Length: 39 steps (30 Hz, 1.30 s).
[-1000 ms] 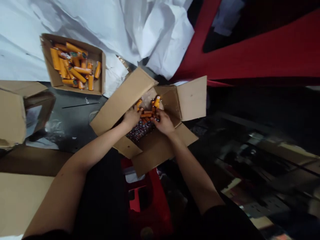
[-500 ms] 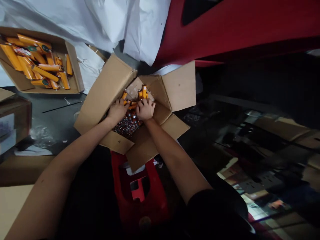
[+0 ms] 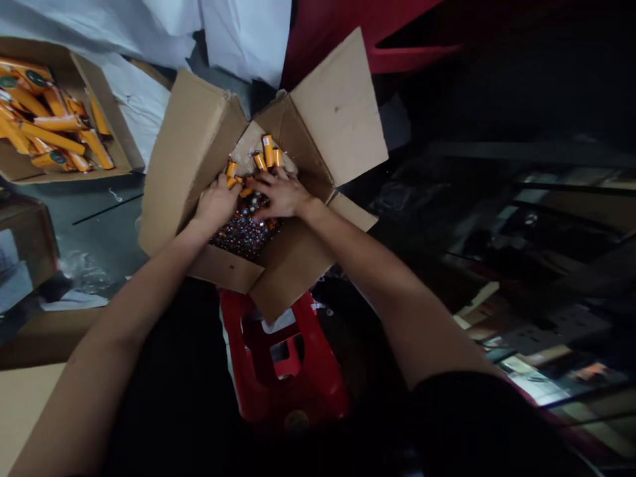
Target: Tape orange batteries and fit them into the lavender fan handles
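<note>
Orange cylinders lie inside our open carton. Our right hand spreads its grip, thumb apart, near them; our left hand curls its grip beside others, and we cannot tell whether it holds any.

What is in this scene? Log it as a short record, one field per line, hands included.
Left hand: left hand in the open carton, fingers at the orange cylinders; grip unclear
Right hand: right hand in the same carton, fingers spread over its contents
Carton contents: orange cylinders toward the far side, some standing up; closely packed shiny-dotted items nearer the person
Upper left: shallow box with more orange cylinders, lying in a jumble
Below carton: red plastic piece with cut-outs
Right side: dark and blurred
</note>
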### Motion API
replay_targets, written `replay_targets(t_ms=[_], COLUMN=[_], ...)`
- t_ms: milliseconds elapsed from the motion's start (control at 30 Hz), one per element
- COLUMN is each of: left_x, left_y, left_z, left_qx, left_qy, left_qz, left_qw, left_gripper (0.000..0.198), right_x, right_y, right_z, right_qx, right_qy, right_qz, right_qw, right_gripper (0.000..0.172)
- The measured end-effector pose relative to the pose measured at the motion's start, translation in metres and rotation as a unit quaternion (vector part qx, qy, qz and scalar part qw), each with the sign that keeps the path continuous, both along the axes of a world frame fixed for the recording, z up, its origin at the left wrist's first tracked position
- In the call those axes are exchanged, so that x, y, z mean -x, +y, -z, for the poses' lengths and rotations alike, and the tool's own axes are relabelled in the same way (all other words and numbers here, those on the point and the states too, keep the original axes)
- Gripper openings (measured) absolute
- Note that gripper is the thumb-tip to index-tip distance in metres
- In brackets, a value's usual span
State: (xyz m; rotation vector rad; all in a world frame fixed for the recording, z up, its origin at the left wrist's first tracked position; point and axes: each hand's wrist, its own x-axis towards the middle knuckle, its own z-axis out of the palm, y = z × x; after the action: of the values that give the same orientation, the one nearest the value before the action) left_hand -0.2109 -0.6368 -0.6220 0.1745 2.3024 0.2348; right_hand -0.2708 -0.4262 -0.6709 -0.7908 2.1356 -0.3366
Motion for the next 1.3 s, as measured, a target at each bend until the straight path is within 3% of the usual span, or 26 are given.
replay_targets(t_ms=[100, 167, 233, 300, 433, 533, 667, 733, 833, 933, 1033, 1100, 1167, 1300], left_x=[-0.001, -0.001, 0.000, 0.001, 0.000, -0.003, -0.004, -0.003, 0.000, 0.005, 0.009, 0.010, 0.015, 0.045], left_y=[0.000, 0.000, 0.000, -0.001, 0.002, 0.005, 0.005, 0.005, 0.006, 0.007, 0.008, 0.011, 0.016, 0.031], left_z=[-0.001, -0.002, -0.004, -0.005, -0.003, 0.001, 0.002, 0.001, 0.000, -0.001, 0.000, 0.002, 0.000, -0.024], left_qx=[-0.008, -0.016, -0.024, -0.029, -0.054, -0.064, -0.050, -0.048, -0.051, -0.043, -0.039, -0.043, -0.044, -0.054], left_qy=[0.006, -0.002, -0.014, -0.021, -0.027, -0.021, -0.010, -0.015, -0.019, -0.014, -0.023, -0.028, -0.030, -0.003], left_qz=[0.002, 0.005, 0.003, -0.001, 0.015, -0.001, -0.005, -0.010, -0.053, -0.079, -0.091, -0.103, -0.108, -0.117], left_qw=[1.000, 1.000, 1.000, 0.999, 0.998, 0.998, 0.999, 0.999, 0.997, 0.996, 0.995, 0.993, 0.993, 0.992], left_gripper=[0.056, 0.056, 0.056, 0.056, 0.061, 0.064, 0.058, 0.056, 0.052, 0.051, 0.050, 0.049, 0.049, 0.052], right_x=[0.003, 0.003, -0.001, -0.013, -0.046, -0.057, -0.047, -0.037, -0.023, -0.016, -0.021, -0.030, -0.041, -0.058], right_y=[0.015, 0.015, 0.010, 0.004, 0.003, 0.005, 0.007, 0.009, 0.017, 0.029, 0.033, 0.025, 0.012, -0.001], right_z=[-0.011, -0.017, -0.025, -0.035, -0.048, -0.045, -0.034, -0.027, -0.009, 0.013, 0.027, 0.032, 0.034, 0.025], right_qx=[-0.002, -0.025, -0.045, -0.069, -0.141, -0.148, -0.126, -0.119, -0.076, 0.001, 0.042, 0.061, 0.086, 0.157], right_qy=[-0.023, -0.009, 0.000, 0.003, -0.010, -0.006, -0.025, -0.034, -0.027, 0.012, 0.027, 0.009, -0.003, -0.001], right_qz=[-0.126, -0.171, -0.194, -0.180, -0.105, -0.094, -0.078, -0.036, 0.112, 0.287, 0.401, 0.420, 0.400, 0.392], right_qw=[0.992, 0.985, 0.980, 0.981, 0.984, 0.984, 0.989, 0.992, 0.990, 0.958, 0.915, 0.906, 0.912, 0.906], right_gripper=[0.111, 0.104, 0.087, 0.074, 0.070, 0.066, 0.072, 0.068, 0.041, 0.026, 0.017, 0.017, 0.029, 0.058])
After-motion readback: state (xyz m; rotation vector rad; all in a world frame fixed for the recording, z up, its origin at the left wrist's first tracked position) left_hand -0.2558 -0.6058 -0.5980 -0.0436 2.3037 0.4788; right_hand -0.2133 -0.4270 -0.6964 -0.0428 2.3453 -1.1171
